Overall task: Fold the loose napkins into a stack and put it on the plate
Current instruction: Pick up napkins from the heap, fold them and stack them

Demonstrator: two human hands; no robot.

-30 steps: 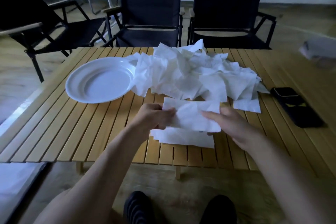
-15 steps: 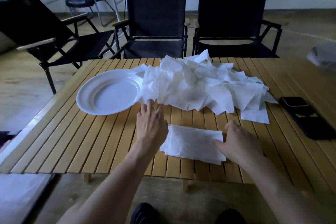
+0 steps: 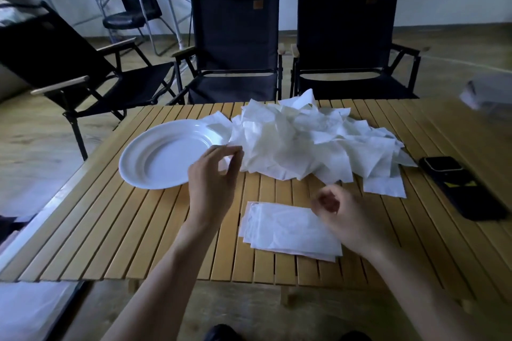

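Observation:
A white plate (image 3: 163, 159) sits on the left of the slatted wooden table (image 3: 110, 232). A heap of loose white napkins (image 3: 304, 141) lies at the table's middle back, its left edge overlapping the plate's rim. Near the front lies a flat stack of folded napkins (image 3: 282, 230). My left hand (image 3: 214, 180) is at the heap's left edge, thumb and forefinger pinched on the corner of a loose napkin. My right hand (image 3: 343, 216) hovers over the right end of the folded stack, fingers curled in, with nothing in it.
A black phone (image 3: 461, 187) lies on the table at the right. Two dark folding chairs (image 3: 235, 36) stand behind the table, a third (image 3: 69, 63) at the left. A pale object (image 3: 490, 94) sits at the far right edge.
The folded napkin went from both hands onto the stack. My left hand reached to the heap and pinched a corner. My right hand lifted off the stack and curled.

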